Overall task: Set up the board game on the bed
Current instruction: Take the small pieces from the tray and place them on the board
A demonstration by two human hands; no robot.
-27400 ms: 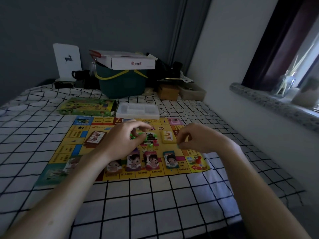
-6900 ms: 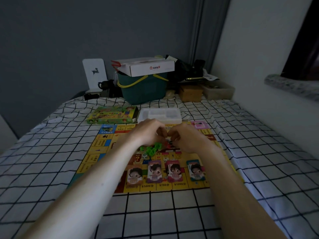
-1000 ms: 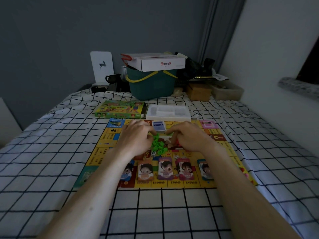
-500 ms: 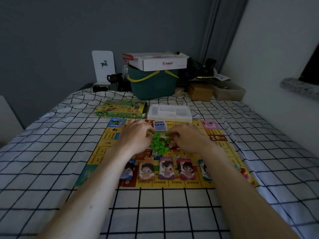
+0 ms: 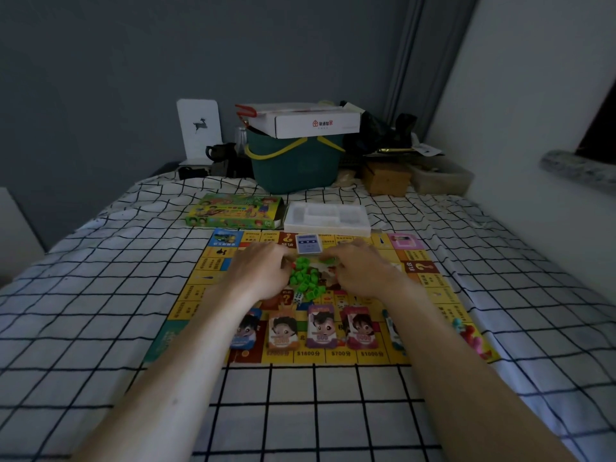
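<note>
The game board (image 5: 213, 265) lies flat on the checked bed (image 5: 100, 295). At its middle sits a heap of green houses (image 5: 305, 278), flanked by the left hand (image 5: 258, 273) and right hand (image 5: 361, 271), both palm-down with fingers curled toward the heap; whether either grips a piece, I cannot tell. Character cards (image 5: 320, 326) line the near edge. A blue card deck (image 5: 309, 244), white tray (image 5: 328, 219) and game box (image 5: 233, 211) lie beyond.

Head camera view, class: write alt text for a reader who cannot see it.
Left hand and right hand flank a pile of small green houses at the centre of a yellow game board on a checked bedsheet. Stacks of play money line the board's near edge; the game box and a white tray lie beyond.
</note>
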